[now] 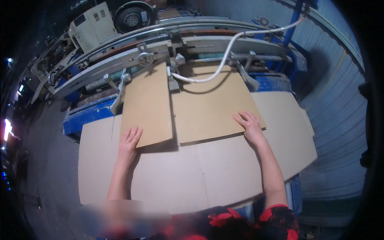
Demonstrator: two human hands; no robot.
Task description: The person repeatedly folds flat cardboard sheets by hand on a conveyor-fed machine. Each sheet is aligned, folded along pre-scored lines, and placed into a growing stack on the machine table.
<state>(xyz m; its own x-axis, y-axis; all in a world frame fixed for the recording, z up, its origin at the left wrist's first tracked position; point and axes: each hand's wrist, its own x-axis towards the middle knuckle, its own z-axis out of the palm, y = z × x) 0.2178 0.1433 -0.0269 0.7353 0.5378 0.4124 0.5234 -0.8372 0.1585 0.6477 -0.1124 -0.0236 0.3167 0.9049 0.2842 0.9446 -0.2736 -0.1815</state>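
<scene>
Your left hand (129,142) lies flat, fingers together and stretched out, on the near left corner of the narrower flap of the folded cardboard sheet (192,106); it presses down on the board and grips nothing. Your right hand (249,125) lies flat too, fingers slightly spread, on the near right corner of the wider flap, palm down and likewise closed around nothing. The two hands are well apart, one at each near corner.

The folded sheet sits on top of a stack of larger pale cardboard sheets (192,176) that covers the feed table in front of you. Its far edge reaches into the machine (132,56), under the grey metal crossbars. A thin seam (a dark gap between the two flaps) runs from the machine toward you, just right of your left hand.

A white hose (228,52) curves over the wider flap and casts a shadow on it. A small handwheel (145,59) stands on the crossbar above the narrower flap. The machine's blue frame (86,116) shows at the left of the stack, and a corrugated metal wall (336,104) rises on your right.
</scene>
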